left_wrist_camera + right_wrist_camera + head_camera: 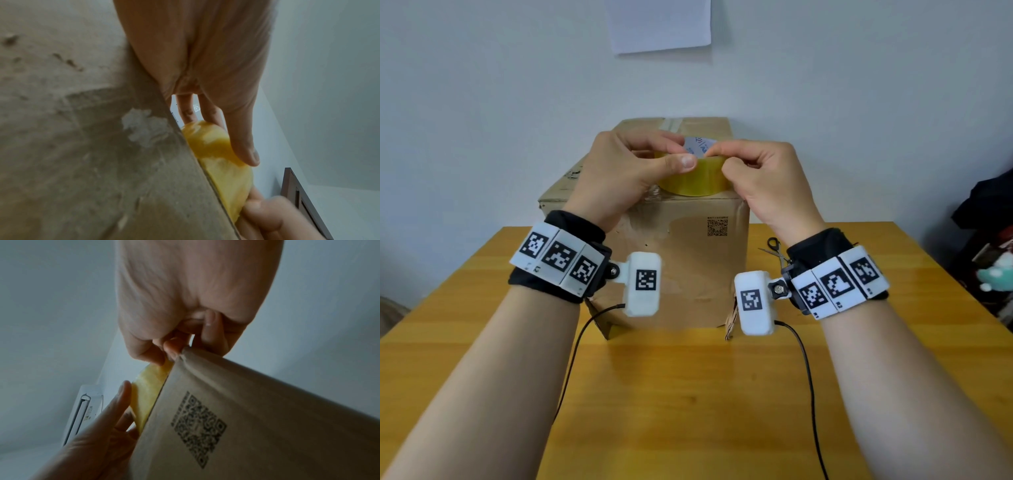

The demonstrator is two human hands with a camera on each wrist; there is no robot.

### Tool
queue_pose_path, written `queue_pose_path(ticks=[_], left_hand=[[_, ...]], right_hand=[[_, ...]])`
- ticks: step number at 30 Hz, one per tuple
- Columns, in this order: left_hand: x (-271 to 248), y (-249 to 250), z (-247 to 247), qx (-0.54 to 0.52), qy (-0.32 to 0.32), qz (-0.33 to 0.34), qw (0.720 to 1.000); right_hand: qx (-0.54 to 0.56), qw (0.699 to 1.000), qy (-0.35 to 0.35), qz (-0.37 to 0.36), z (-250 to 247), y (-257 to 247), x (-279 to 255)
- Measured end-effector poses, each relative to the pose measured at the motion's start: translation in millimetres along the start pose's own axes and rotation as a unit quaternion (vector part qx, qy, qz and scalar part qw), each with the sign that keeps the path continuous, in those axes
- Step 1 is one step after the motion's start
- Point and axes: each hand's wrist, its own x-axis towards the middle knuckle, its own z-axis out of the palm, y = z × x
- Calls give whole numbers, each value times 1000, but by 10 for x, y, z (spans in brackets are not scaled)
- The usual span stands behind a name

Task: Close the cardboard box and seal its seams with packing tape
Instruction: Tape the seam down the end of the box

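Note:
A closed brown cardboard box (688, 260) stands on the wooden table, with a QR code on its near face (197, 426). A roll of yellowish packing tape (698, 178) lies flat on the box top near the front edge. My left hand (619, 171) holds the roll, thumb across its outer side (244, 146), fingers over the top. My right hand (760, 174) has its fingers curled at the roll's right rim (162, 356), picking at the tape there. The roll (222, 162) shows behind the box edge in the left wrist view. No free tape end is clearly visible.
Scissors (775, 251) lie on the table (688, 394) just right of the box. A white paper sheet (661, 24) hangs on the wall behind. Dark clutter (989, 219) sits past the table's right edge. Cables run from both wrist cameras over the table.

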Motion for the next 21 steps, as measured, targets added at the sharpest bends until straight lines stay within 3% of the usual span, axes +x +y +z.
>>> queue_pose_path(ticks=[15, 21], left_hand=[[20, -31, -6, 0, -7, 9, 1000], [11, -32, 0, 13, -3, 15, 1000]], right_hand=[[23, 995, -93, -38, -111, 104, 11], [-9, 999, -22, -42, -28, 68, 19]])
